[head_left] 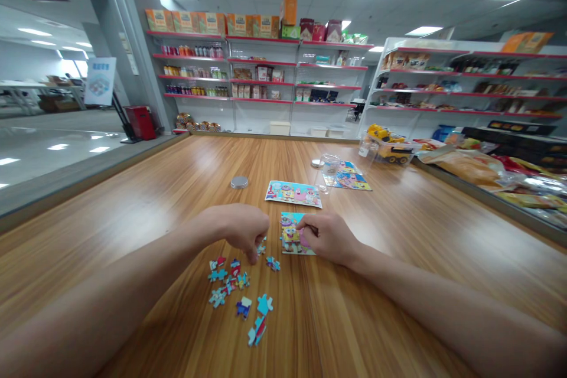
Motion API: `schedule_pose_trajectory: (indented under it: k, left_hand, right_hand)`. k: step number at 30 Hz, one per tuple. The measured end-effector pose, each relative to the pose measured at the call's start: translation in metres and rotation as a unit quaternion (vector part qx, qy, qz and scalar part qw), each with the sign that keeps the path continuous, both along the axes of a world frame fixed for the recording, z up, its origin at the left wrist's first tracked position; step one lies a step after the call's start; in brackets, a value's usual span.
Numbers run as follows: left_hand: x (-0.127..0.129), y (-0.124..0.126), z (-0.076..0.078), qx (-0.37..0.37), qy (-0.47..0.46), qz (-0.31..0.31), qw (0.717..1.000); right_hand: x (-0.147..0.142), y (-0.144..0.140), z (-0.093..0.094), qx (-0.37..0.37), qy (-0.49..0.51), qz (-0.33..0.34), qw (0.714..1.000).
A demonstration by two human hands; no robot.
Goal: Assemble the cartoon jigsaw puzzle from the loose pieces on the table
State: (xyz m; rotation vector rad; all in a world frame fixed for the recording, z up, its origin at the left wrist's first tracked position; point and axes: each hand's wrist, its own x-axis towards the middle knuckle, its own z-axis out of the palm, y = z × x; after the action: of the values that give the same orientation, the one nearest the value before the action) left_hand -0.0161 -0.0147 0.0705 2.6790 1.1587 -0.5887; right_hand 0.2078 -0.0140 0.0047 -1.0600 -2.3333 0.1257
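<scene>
My left hand is closed with its fingers pointing down at the table, right beside a small blue jigsaw piece. Whether something is pinched in it is hidden. Loose jigsaw pieces lie scattered in front of and below that hand, with another jigsaw piece just to its right. A partly assembled cartoon jigsaw puzzle lies flat at the middle. Over its right side rests my right hand, fingers curled and index fingertip touching the puzzle; what they hold, if anything, is hidden. Beyond lies a cartoon picture sheet.
A round metal lid lies on the wooden table. Farther right are a clear jar, another cartoon puzzle and a plastic bin with yellow toy trucks. Packaged goods line the right edge; stocked shelves stand behind.
</scene>
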Motion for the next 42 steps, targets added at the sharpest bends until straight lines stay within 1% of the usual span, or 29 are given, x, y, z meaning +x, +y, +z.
schedule_pose_trajectory:
  k: [3,7,10,12,15,20,23,25,28,30,32,33,34,35,37,39,40,42]
  left_hand:
    - [0.0,0.001,0.0,0.012,0.001,-0.001,1.0]
    - [0.002,-0.002,0.006,0.017,0.002,0.008,1.0]
    - [0.002,-0.003,0.009,0.036,-0.027,0.005,0.999]
    - [0.001,-0.003,0.009,0.038,-0.049,-0.005,0.998]
    - [0.0,-0.001,0.006,0.023,-0.066,-0.019,0.997]
    - [0.0,0.001,0.004,0.028,-0.074,-0.02,0.997]
    - [-0.001,0.001,0.005,0.028,-0.081,-0.014,0.996]
    - [-0.001,0.001,0.006,0.025,-0.082,-0.018,0.996]
    - [0.0,0.002,0.007,0.023,-0.076,-0.019,0.997]
    - [-0.001,0.002,0.008,0.026,-0.073,-0.013,0.997]
    - [-0.001,0.002,0.008,0.026,-0.086,-0.014,0.996]
    - [-0.001,0.002,0.008,0.021,-0.097,-0.018,0.995]
    - [-0.001,0.002,0.007,0.013,-0.109,-0.024,0.994]
    - [-0.002,0.003,0.006,0.002,-0.119,-0.031,0.992]
    - [-0.002,0.004,0.004,-0.02,-0.131,-0.045,0.99]
    - [-0.001,0.006,0.001,-0.025,-0.137,-0.05,0.989]
    - [-0.001,0.007,-0.001,-0.023,-0.137,-0.048,0.989]
    - [0.0,0.008,-0.003,-0.015,-0.132,-0.04,0.99]
  right_hand:
    - [0.0,0.0,-0.001,0.001,-0.008,-0.001,1.0]
    - [-0.001,-0.002,-0.001,0.01,0.001,0.019,1.0]
    - [-0.001,-0.003,0.0,0.019,0.007,0.027,0.999]
    - [0.0,-0.004,0.0,0.02,0.008,0.03,0.999]
    - [0.0,-0.003,0.0,0.02,0.008,0.032,0.999]
    - [0.0,-0.001,-0.002,0.032,0.012,0.044,0.998]
    - [0.0,-0.003,-0.001,0.048,0.005,0.088,0.995]
    - [0.001,-0.008,0.002,0.048,-0.027,0.142,0.988]
    - [-0.001,-0.017,0.008,0.025,-0.093,0.243,0.965]
    - [-0.002,-0.023,0.011,0.009,-0.115,0.294,0.949]
    - [-0.004,-0.028,0.013,0.003,-0.117,0.323,0.939]
    - [-0.004,-0.029,0.013,0.005,-0.114,0.326,0.938]
    - [-0.005,-0.029,0.012,0.012,-0.108,0.319,0.941]
    - [-0.005,-0.028,0.011,0.024,-0.099,0.299,0.949]
    - [-0.005,-0.024,0.009,0.051,-0.082,0.225,0.97]
    - [-0.004,-0.019,0.006,0.057,-0.074,0.15,0.984]
    - [-0.004,-0.016,0.005,0.051,-0.074,0.128,0.988]
    - [-0.003,-0.012,0.004,0.033,-0.081,0.113,0.99]
